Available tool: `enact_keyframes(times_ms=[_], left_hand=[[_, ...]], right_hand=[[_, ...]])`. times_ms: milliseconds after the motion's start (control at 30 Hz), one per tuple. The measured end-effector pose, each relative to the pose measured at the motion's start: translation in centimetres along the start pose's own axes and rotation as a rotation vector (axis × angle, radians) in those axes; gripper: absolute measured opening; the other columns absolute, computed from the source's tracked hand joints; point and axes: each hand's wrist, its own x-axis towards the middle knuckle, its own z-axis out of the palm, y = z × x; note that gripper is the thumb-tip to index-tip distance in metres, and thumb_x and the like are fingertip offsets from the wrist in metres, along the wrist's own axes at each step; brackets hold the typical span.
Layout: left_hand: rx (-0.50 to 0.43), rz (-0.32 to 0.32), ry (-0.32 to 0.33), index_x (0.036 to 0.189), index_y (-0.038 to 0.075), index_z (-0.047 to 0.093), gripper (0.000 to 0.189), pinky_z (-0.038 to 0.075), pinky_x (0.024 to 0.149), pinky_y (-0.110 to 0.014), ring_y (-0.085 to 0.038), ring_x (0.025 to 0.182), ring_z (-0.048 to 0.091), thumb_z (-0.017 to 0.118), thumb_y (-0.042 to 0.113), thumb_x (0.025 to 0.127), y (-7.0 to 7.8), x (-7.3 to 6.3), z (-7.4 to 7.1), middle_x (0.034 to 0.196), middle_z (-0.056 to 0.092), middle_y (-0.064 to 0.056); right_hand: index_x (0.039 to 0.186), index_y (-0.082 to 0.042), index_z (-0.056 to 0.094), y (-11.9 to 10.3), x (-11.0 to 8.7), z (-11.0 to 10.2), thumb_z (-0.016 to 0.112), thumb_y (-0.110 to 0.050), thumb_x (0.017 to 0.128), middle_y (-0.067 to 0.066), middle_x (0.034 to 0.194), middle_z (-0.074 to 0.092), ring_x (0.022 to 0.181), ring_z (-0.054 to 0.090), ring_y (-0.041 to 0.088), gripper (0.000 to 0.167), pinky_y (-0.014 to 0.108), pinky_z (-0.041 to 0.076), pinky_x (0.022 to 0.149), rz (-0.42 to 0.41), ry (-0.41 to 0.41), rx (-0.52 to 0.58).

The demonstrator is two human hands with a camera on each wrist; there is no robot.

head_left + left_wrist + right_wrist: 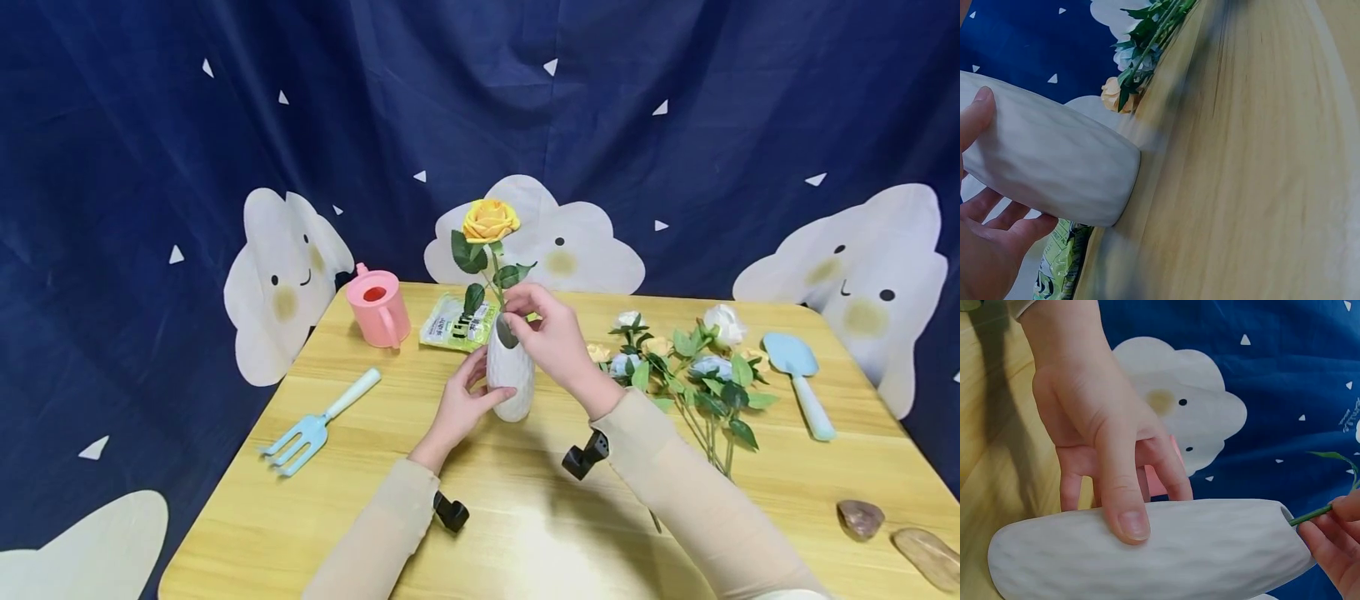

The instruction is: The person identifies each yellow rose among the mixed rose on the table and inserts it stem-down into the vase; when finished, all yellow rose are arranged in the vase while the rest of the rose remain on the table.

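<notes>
A white textured vase (pixel 512 379) stands upright on the wooden table. My left hand (pixel 463 402) grips its side, the thumb across the front and the fingers behind, as the right wrist view also shows. Above the mouth, my right hand (pixel 551 337) pinches the green stem (pixel 1311 515) of a yellow rose (pixel 491 221). The stem's lower end passes into the vase opening and is hidden inside. The bloom and its dark leaves rise above the right hand. Behind the vase lies a green and white packet (pixel 452 323), partly covered.
A pink watering can (pixel 378 310) stands at the back left, with a blue hand fork (pixel 311 432) nearer. To the right lie several artificial flowers (pixel 701 375), a blue trowel (pixel 797 367) and two stones, one purplish (pixel 860 518), one tan (pixel 926 557). A blue curtain (pixel 480 100) hangs behind.
</notes>
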Motion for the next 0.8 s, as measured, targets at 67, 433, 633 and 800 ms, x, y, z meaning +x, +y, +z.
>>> enact_keyframes(times_ms=[67, 433, 633, 800], left_hand=[[0.005, -0.008, -0.001, 0.137, 0.008, 0.043, 0.069, 0.046, 0.092, -0.044, -0.028, 0.115, 0.05, 0.076, 0.004, 0.076, 0.06, 0.03, -0.03, 0.125, 0.053, -0.016], [0.001, -0.01, -0.01, 0.137, 0.006, 0.042, 0.069, 0.045, 0.092, -0.046, -0.034, 0.116, 0.048, 0.075, 0.001, 0.077, 0.34, 0.0, 0.07, 0.127, 0.051, -0.018], [0.018, -0.028, -0.006, 0.138, 0.008, 0.042, 0.069, 0.046, 0.092, -0.045, -0.032, 0.117, 0.048, 0.075, 0.003, 0.077, 0.52, -0.1, 0.03, 0.129, 0.05, -0.016], [0.029, -0.011, -0.011, 0.137, 0.008, 0.043, 0.067, 0.046, 0.092, -0.046, -0.034, 0.116, 0.049, 0.074, 0.003, 0.078, 0.52, -0.07, 0.04, 0.128, 0.05, -0.017]], right_hand=[[0.102, -0.001, 0.062, 0.01, 0.01, 0.08, 0.064, 0.007, 0.082, 0.008, 0.085, 0.065, 0.077, 0.06, 0.017, 0.022, 0.027, 0.052, 0.061, -0.005, -0.022, -0.031], [0.089, -0.002, 0.069, -0.1, 0.14, 0.02, 0.068, 0.003, 0.082, 0.009, 0.086, 0.07, 0.075, 0.065, 0.018, 0.008, 0.025, 0.054, 0.066, -0.055, -0.167, -0.243], [0.085, -0.001, 0.068, 0.02, 0.12, -0.24, 0.067, 0.003, 0.082, 0.011, 0.086, 0.07, 0.074, 0.066, 0.019, 0.005, 0.024, 0.054, 0.065, -0.023, -0.189, -0.182], [0.091, 0.0, 0.066, -0.08, 0.09, -0.49, 0.068, 0.002, 0.081, 0.01, 0.082, 0.069, 0.071, 0.064, 0.018, 0.01, 0.026, 0.054, 0.063, 0.046, -0.19, -0.146]])
